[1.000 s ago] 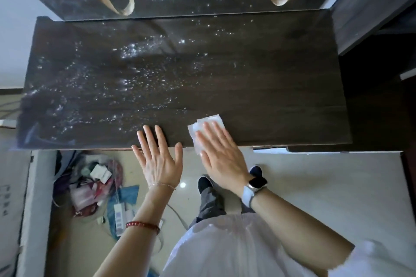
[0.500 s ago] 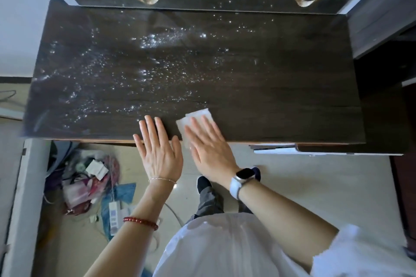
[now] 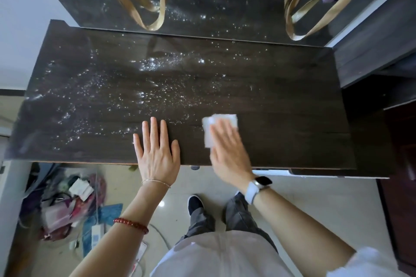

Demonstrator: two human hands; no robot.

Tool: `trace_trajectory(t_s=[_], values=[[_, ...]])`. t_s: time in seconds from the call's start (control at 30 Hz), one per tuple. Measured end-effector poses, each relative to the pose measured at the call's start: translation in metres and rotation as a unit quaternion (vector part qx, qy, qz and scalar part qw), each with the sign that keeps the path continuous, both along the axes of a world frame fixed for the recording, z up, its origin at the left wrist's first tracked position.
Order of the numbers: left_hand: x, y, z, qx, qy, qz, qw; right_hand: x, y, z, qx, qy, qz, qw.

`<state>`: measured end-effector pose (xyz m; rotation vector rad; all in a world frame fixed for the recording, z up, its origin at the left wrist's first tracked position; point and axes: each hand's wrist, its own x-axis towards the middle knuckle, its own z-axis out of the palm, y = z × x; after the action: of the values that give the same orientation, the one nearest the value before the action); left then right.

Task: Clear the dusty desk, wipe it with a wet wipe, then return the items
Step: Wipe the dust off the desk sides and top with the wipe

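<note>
The dark wooden desk (image 3: 281, 101) fills the middle of the view, its left and centre speckled with white dust. A white wet wipe (image 3: 216, 122) lies on the desk near the front edge, right of centre. My right hand (image 3: 227, 153), blurred with motion, presses flat on the wipe with straight fingers. My left hand (image 3: 156, 150) rests flat on the desk at the front edge, fingers spread, left of the wipe and apart from it.
A mirror (image 3: 202, 2) stands behind the desk, with tan bag straps (image 3: 144, 7) hanging in front of it. A pile of bags and papers (image 3: 67, 204) lies on the floor at lower left. Dark furniture (image 3: 378, 56) adjoins the desk's right end.
My right hand has slid the wipe to the right and a little farther onto the desk, away from my left hand. My left hand has stayed at the front edge.
</note>
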<state>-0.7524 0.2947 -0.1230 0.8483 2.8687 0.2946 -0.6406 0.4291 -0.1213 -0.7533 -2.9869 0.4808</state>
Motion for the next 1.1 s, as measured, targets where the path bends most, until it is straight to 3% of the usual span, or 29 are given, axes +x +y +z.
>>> trace_trajectory(t_s=[0.1, 0.2, 0.27, 0.37, 0.43, 0.5, 0.57, 0.63, 0.7, 0.83, 0.93, 1.0, 1.1], values=[[0.0, 0.01, 0.0, -0.007, -0.002, -0.006, 1.0, 0.018, 0.009, 0.003, -0.032, 0.007, 0.081, 0.996], [0.007, 0.021, 0.0, -0.012, -0.003, -0.002, 1.0, 0.045, 0.059, 0.0, -0.026, 0.053, -0.084, 0.995], [0.01, 0.028, 0.0, -0.014, -0.001, 0.006, 1.0, 0.051, 0.101, 0.0, -0.034, 0.083, -0.235, 0.968], [0.014, 0.039, 0.001, -0.006, -0.005, 0.024, 1.0, 0.025, 0.137, 0.005, -0.025, 0.111, -0.296, 0.948], [0.019, 0.047, 0.003, -0.001, -0.009, 0.027, 1.0, 0.005, 0.128, 0.005, -0.001, 0.045, -0.19, 0.981], [0.024, 0.052, 0.003, 0.005, -0.012, 0.037, 0.999, 0.007, 0.099, 0.004, -0.007, -0.02, 0.007, 1.0], [0.03, 0.054, 0.001, 0.014, -0.01, 0.064, 0.998, 0.031, 0.08, 0.007, -0.015, -0.052, 0.181, 0.982], [0.037, 0.055, 0.001, 0.024, -0.012, 0.102, 0.994, 0.048, 0.103, 0.011, 0.007, -0.048, 0.292, 0.955], [0.044, 0.059, 0.001, 0.028, -0.014, 0.137, 0.99, 0.043, 0.149, 0.009, 0.043, -0.051, 0.296, 0.953], [0.061, 0.075, -0.001, 0.028, -0.019, 0.226, 0.973, -0.008, 0.246, 0.002, 0.057, -0.073, 0.082, 0.992], [0.068, 0.088, -0.003, 0.032, -0.027, 0.296, 0.954, -0.044, 0.252, 0.001, 0.031, -0.056, -0.042, 0.997], [0.069, 0.095, -0.005, 0.031, -0.027, 0.327, 0.944, -0.038, 0.212, -0.001, 0.021, -0.024, 0.086, 0.996], [0.068, 0.103, -0.005, 0.027, -0.031, 0.36, 0.932, 0.013, 0.161, 0.005, 0.017, -0.021, 0.392, 0.92]])
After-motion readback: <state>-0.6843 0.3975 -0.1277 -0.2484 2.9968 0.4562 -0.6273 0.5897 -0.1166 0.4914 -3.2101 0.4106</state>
